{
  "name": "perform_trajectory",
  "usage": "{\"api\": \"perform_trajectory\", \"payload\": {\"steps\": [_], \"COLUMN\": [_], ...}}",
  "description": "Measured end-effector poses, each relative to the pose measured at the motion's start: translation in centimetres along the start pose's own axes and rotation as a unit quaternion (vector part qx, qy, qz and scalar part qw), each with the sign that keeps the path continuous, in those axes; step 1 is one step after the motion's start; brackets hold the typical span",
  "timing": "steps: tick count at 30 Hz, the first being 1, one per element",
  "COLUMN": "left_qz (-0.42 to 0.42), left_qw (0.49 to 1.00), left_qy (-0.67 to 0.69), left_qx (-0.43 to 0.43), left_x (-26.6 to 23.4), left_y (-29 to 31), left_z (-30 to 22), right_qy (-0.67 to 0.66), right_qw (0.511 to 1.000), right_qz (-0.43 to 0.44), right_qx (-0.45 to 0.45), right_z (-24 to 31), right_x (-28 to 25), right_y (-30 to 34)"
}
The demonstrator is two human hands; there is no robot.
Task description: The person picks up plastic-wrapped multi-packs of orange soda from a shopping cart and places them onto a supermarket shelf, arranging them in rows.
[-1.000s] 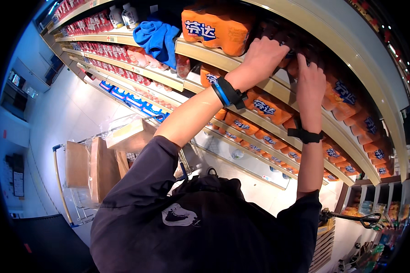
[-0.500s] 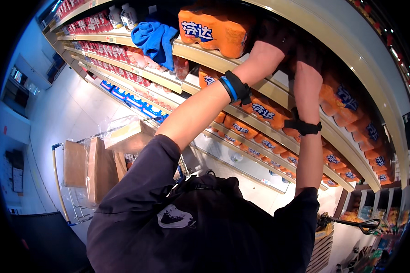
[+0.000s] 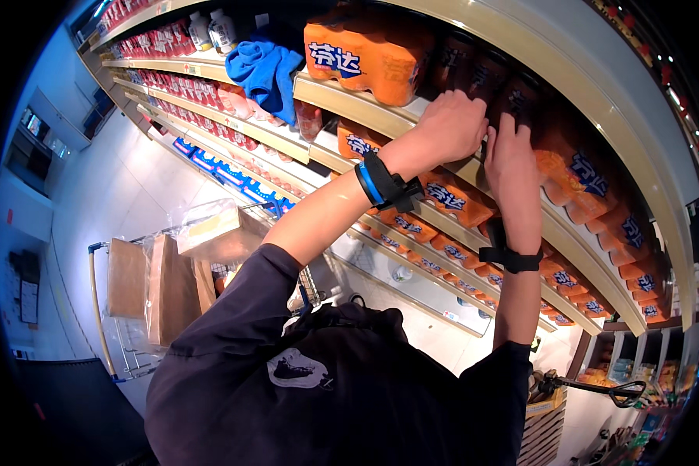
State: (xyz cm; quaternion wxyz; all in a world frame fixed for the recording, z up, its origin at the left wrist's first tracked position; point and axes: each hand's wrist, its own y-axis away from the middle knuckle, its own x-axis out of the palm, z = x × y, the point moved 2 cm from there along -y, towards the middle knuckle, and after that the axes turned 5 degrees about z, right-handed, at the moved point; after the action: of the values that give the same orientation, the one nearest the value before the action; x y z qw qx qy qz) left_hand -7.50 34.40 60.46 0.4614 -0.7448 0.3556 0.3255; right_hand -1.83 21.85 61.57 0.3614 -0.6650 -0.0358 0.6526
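Left hand [image 3: 452, 124] is raised to the top shelf [image 3: 380, 116], fingers curled down over something at the shelf front; whether they close on a bottle cannot be told, since the fingertips are hidden. Right hand [image 3: 511, 159] is up just beside it, fingers extended flat against the dark bottles [image 3: 485, 66]. The two hands are close, nearly touching, thumbs toward each other. Each wrist carries a band: blue and black on the left, black on the right.

The dark bottles stand upright in a row on the top shelf, right of the orange pack [image 3: 369, 50] and left of more orange packs [image 3: 579, 167] further along. Caps and upper parts are lost in shadow.

Handling, as judged: filled drink bottles, so moderately heavy for one hand at full reach overhead. The walls are probably stiff plastic with a smooth, slippery label zone. They are unlikely to break, but they would topple in a row if nudged. The best hold is round the body below the shoulder, or at the neck, with the second hand steadying the neighbours.

Outward: a blue cloth [image 3: 266, 66] hangs over the shelf edge to the left, with white bottles [image 3: 212, 29] beyond it. Lower shelves carry rows of orange packs. Below left stands a cart [image 3: 120, 311] holding cardboard boxes [image 3: 167, 291].
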Motion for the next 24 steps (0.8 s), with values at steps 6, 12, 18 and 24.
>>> {"api": "perform_trajectory", "payload": {"steps": [6,12,18,24], "left_qz": [0.125,0.186,0.182,0.081], "left_qw": [0.990,0.981,0.981,0.995], "left_qy": [0.065,0.054,0.056,0.032], "left_qx": [0.004,-0.016,-0.029,-0.050], "left_x": [1.0,0.6,0.6,1.0], "left_y": [-0.7,-1.5,-1.5,-0.5], "left_z": [0.5,0.4,0.5,0.2], "right_qy": [-0.044,-0.049,-0.059,-0.045], "right_qw": [0.997,0.996,0.994,0.996], "right_qz": [0.063,0.073,0.087,0.065], "right_qx": [-0.006,0.013,0.009,0.042], "right_z": [-0.5,-0.9,-1.3,-0.9], "right_x": [1.4,2.3,2.4,2.0], "right_y": [-0.1,-0.6,-1.1,-0.9]}}
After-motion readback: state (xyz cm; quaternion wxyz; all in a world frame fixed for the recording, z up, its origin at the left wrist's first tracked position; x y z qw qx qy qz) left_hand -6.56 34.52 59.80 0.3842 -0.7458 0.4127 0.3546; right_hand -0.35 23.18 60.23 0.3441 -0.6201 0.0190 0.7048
